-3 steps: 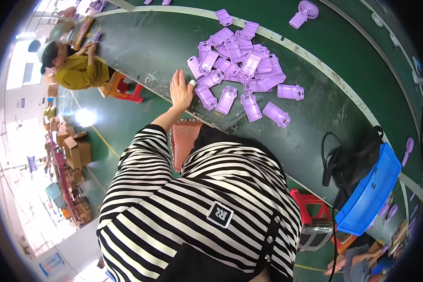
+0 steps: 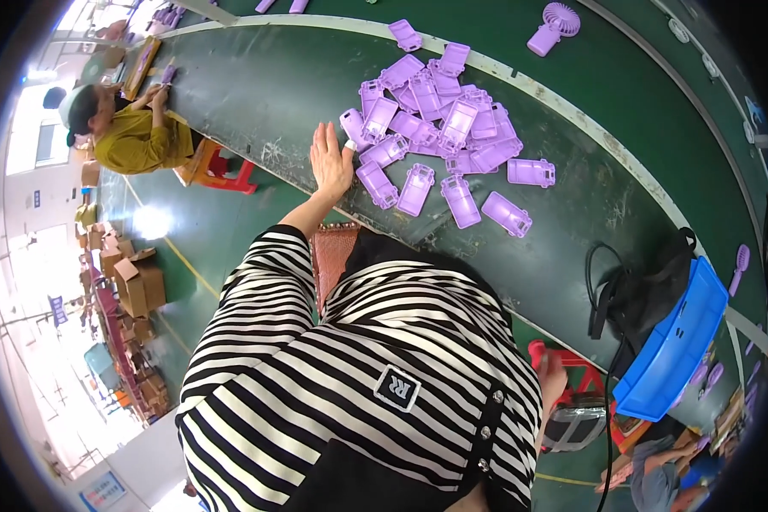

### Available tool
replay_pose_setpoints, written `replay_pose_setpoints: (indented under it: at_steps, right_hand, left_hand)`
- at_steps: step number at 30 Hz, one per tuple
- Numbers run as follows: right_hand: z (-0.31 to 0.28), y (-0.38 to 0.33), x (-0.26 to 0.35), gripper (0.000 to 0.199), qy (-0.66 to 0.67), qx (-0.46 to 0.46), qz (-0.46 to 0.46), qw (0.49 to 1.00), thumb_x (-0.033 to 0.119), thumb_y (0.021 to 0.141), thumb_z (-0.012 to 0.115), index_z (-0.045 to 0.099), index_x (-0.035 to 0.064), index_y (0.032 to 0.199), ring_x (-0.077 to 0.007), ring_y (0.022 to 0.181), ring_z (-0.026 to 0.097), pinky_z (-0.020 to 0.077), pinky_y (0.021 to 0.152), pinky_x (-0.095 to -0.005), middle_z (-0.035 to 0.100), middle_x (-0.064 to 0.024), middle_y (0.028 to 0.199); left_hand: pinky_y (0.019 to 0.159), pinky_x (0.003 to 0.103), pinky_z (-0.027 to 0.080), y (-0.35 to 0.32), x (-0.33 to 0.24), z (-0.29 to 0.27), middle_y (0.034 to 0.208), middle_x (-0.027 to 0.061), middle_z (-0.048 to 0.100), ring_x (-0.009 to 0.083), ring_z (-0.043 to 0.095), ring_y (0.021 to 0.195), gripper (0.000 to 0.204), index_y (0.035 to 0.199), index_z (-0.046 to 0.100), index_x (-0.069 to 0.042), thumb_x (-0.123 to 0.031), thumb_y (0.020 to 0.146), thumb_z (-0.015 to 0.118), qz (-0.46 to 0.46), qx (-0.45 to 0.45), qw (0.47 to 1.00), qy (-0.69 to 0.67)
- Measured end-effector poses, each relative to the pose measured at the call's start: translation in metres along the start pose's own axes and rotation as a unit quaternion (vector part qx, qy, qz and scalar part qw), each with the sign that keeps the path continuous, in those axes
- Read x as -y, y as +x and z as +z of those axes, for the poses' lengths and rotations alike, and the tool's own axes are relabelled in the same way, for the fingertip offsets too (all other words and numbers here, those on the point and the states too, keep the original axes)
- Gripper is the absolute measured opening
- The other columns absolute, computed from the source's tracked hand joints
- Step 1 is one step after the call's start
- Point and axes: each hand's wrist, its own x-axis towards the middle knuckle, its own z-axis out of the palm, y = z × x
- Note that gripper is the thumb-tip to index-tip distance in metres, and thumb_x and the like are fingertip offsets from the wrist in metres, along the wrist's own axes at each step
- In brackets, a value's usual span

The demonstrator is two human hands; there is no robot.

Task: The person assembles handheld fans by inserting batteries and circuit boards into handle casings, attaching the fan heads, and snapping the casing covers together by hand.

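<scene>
My left hand (image 2: 330, 163) lies flat at the near edge of the green worktable (image 2: 256, 94), fingers stretched out, a white cover on its thumb tip. It holds nothing. Just right of it spreads a heap of purple plastic casing halves (image 2: 459, 125), several overlapping, others loose along the near side. The closest casing (image 2: 355, 130) lies beside my fingers. My right hand (image 2: 552, 378) hangs low at my right side, by a red stool (image 2: 582, 372); its fingers are too indistinct to read.
At right, a blue plastic bin (image 2: 670, 341) stands tilted beside a black bag (image 2: 644, 294) with a cable. A purple handheld fan (image 2: 555, 28) lies beyond the table's pale rim. A co-worker in a yellow top (image 2: 141, 141) sits far left, hands on a purple piece.
My right hand has come into view at my right side, by the red stool. My left hand stays flat on the table; the view has shifted slightly.
</scene>
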Motion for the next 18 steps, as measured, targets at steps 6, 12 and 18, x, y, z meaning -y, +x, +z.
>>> replay_pose_setpoints:
  at_steps: [6,12,18]
  right_hand:
    - [0.048,0.102,0.239,0.053,0.051,-0.119,-0.425,0.896,0.021,0.066,0.064,0.050,0.0002,0.112,-0.0409,0.111,0.041,0.0318,0.093,-0.0502,0.043,-0.0225,0.122]
    - [0.129,0.149,0.350,0.066,0.013,0.020,-0.566,0.824,0.033,0.060,0.072,0.051,0.0076,0.116,-0.0395,0.129,0.021,0.0162,0.100,-0.0613,0.032,-0.0176,0.135]
    - [0.150,0.158,0.359,0.070,-0.030,-0.019,-0.544,0.838,0.031,0.059,0.070,0.047,0.0039,0.118,-0.0407,0.126,0.026,0.0175,0.097,-0.0636,0.034,-0.0217,0.132]
  left_hand:
    - [0.104,0.050,0.019,0.051,-0.017,0.034,0.140,0.0189,0.023,0.0393,0.022,0.128,0.060,0.134,0.030,-0.008,-0.029,0.082,0.050,0.122,0.051,0.989,-0.067]
    - [0.102,0.047,0.025,0.077,-0.029,0.043,0.135,0.0199,0.031,0.0402,0.028,0.125,0.053,0.128,0.040,-0.005,-0.026,0.080,0.051,0.245,0.084,0.956,-0.138]
    - [0.100,0.055,0.024,0.081,-0.038,0.064,0.133,0.0165,0.035,0.0365,0.029,0.125,0.046,0.119,0.050,-0.009,-0.023,0.075,0.055,0.239,0.092,0.945,-0.203]
